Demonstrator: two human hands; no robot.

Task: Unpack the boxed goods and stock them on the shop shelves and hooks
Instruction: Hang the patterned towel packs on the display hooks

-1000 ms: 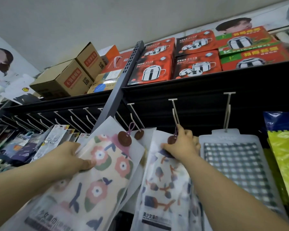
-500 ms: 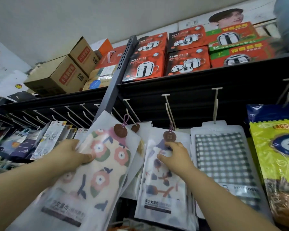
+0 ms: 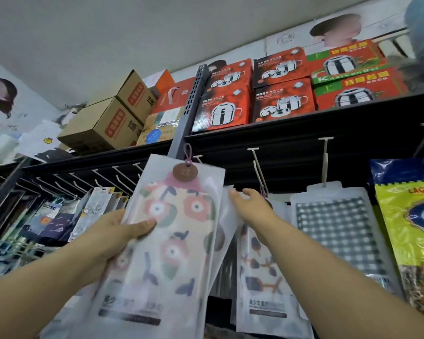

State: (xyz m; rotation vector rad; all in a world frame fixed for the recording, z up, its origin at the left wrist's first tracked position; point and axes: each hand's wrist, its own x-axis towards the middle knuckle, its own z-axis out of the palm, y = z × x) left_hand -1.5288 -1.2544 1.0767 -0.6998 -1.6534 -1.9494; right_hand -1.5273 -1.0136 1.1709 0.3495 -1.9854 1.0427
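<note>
My left hand (image 3: 118,236) grips a frosted packet with a flower-print towel (image 3: 167,245), thumb across its front. The packet has a brown round tag (image 3: 185,171) and a purple loop at its top and is lifted toward the black hook rail. My right hand (image 3: 251,206) is open, its fingers reaching toward the right edge of that packet. Behind my right hand, a second frosted packet with a brown-and-blue print (image 3: 262,272) hangs from a white hook (image 3: 257,165).
A checked cloth packet (image 3: 338,231) hangs right of it, then a yellow-green bag (image 3: 411,231). Bare hooks (image 3: 123,177) line the rail to the left, with small carded goods (image 3: 96,206) below. Red pot boxes (image 3: 282,101) and cardboard cartons (image 3: 108,123) fill the top shelf.
My right hand let go of the hung packet and moved left toward the flower packet. My left hand raised the flower packet up and to the right.
</note>
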